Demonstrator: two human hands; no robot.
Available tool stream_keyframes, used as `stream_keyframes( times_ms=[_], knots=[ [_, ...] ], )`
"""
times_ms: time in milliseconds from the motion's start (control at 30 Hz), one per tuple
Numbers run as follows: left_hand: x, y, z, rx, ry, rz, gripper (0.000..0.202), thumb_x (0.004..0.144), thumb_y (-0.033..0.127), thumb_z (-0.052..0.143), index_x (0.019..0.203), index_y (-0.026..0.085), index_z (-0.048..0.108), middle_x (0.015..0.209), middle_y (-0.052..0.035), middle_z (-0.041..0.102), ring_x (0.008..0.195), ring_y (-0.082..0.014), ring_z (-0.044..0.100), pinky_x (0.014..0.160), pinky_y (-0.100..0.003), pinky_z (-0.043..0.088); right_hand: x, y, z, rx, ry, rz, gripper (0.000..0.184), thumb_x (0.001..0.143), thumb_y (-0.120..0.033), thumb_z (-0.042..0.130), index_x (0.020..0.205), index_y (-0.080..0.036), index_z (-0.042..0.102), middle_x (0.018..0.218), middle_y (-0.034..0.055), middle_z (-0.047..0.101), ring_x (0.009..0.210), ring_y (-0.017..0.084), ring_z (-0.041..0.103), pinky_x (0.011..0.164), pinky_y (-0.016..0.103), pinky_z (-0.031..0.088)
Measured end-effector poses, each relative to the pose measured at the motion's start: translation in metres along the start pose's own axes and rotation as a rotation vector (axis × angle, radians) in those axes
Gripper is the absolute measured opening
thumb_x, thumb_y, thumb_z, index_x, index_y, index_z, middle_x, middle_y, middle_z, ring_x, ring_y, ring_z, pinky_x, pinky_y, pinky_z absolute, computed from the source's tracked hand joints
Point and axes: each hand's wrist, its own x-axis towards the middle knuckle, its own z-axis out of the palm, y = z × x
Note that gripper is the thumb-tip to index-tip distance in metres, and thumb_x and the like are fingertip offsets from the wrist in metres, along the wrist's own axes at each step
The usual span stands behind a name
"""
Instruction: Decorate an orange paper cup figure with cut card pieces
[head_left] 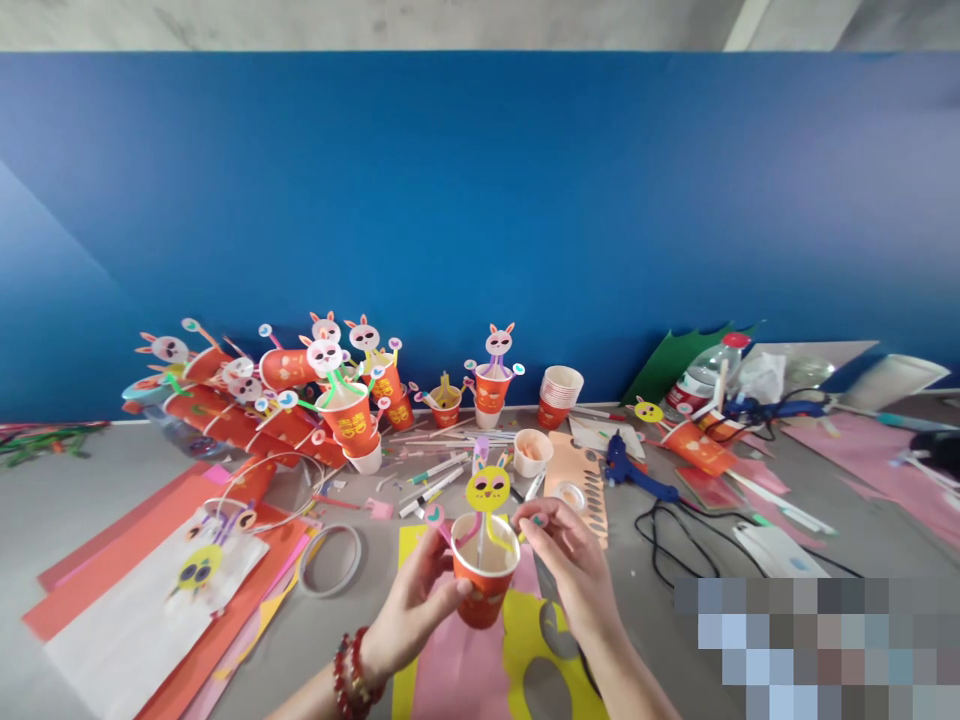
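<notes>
My left hand [427, 590], with red bead bracelets on its wrist, is wrapped round a red paper cup [484, 603] held above the sheets. A yellow paper animal face [488, 489] with small ears stands above the cup's rim. Coloured arms, pink on the left and yellow on the right, come out of the cup. The left arm ends in a small round paper disc [435, 515]. At the cup's right side, my right hand [564, 550] pinches a small round paper disc [538, 521], partly hidden by the fingers.
Finished rabbit cups [349, 420] crowd the back left. Stacked paper cups [559, 395] stand at the back middle. A blue glue gun [637, 470] with a black cord lies to the right. Tape [330, 561], markers [435, 485] and cut yellow paper [525, 650] lie around my hands.
</notes>
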Motion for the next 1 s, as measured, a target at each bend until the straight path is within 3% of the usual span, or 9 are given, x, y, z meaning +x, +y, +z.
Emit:
stream_keyframes(
  times_ms=[133, 300, 500, 733, 833, 1000],
  knots=[
    [-0.001, 0.0, 0.0, -0.001, -0.014, 0.006, 0.046, 0.092, 0.034, 0.067, 0.134, 0.026, 0.052, 0.134, -0.0133, 0.061, 0.118, -0.0292, 0.06, 0.095, -0.039, 0.051, -0.001, 0.002, 0.002, 0.06, 0.005, 0.039, 0.032, 0.08, -0.05, 0.076, 0.077, -0.02, 0.065, 0.072, 0.0021, 0.06, 0.066, 0.017, 0.055, 0.058, 0.026, 0.048],
    [0.0, -0.001, -0.001, -0.048, -0.042, 0.033, 0.046, 0.093, 0.031, 0.066, 0.136, 0.029, 0.052, 0.138, -0.012, 0.059, 0.122, -0.0289, 0.059, 0.102, -0.041, 0.048, -0.001, 0.007, -0.001, 0.165, -0.065, 0.077, 0.031, 0.082, -0.05, 0.074, 0.086, -0.02, 0.068, 0.074, 0.0035, 0.067, 0.069, 0.019, 0.062, 0.064, 0.029, 0.051],
    [0.0, -0.001, -0.001, -0.061, -0.033, 0.037, 0.049, 0.092, 0.032, 0.067, 0.138, 0.028, 0.052, 0.139, -0.0136, 0.059, 0.122, -0.0304, 0.059, 0.1, -0.041, 0.05, 0.0, 0.008, -0.002, 0.14, -0.023, 0.024, 0.028, 0.085, -0.046, 0.073, 0.075, -0.021, 0.068, 0.071, 0.003, 0.067, 0.066, 0.017, 0.06, 0.064, 0.029, 0.05],
    [0.0, -0.002, -0.001, -0.11, -0.034, 0.012, 0.046, 0.091, 0.035, 0.068, 0.135, 0.028, 0.055, 0.138, -0.0135, 0.059, 0.122, -0.0307, 0.06, 0.104, -0.045, 0.047, 0.001, 0.011, -0.003, 0.16, -0.025, 0.02, 0.027, 0.087, -0.047, 0.07, 0.079, -0.02, 0.07, 0.073, 0.0037, 0.068, 0.066, 0.018, 0.062, 0.063, 0.028, 0.052],
    [0.002, 0.0, 0.001, -0.133, -0.035, 0.019, 0.044, 0.091, 0.035, 0.068, 0.133, 0.029, 0.057, 0.138, -0.0128, 0.06, 0.124, -0.0305, 0.059, 0.104, -0.044, 0.047, 0.001, 0.014, -0.004, 0.15, -0.054, 0.009, 0.027, 0.088, -0.048, 0.069, 0.094, -0.022, 0.07, 0.083, 0.0051, 0.071, 0.068, 0.018, 0.064, 0.066, 0.03, 0.054],
    [0.007, 0.005, 0.003, -0.123, 0.061, 0.063, 0.045, 0.091, 0.036, 0.067, 0.134, 0.028, 0.055, 0.139, -0.0121, 0.059, 0.125, -0.0295, 0.058, 0.106, -0.043, 0.046, -0.002, 0.023, 0.003, 0.135, -0.289, 0.009, 0.056, 0.08, -0.053, 0.077, 0.124, -0.024, 0.059, 0.106, 0.0104, 0.07, 0.083, 0.024, 0.069, 0.071, 0.036, 0.058]
  ],
)
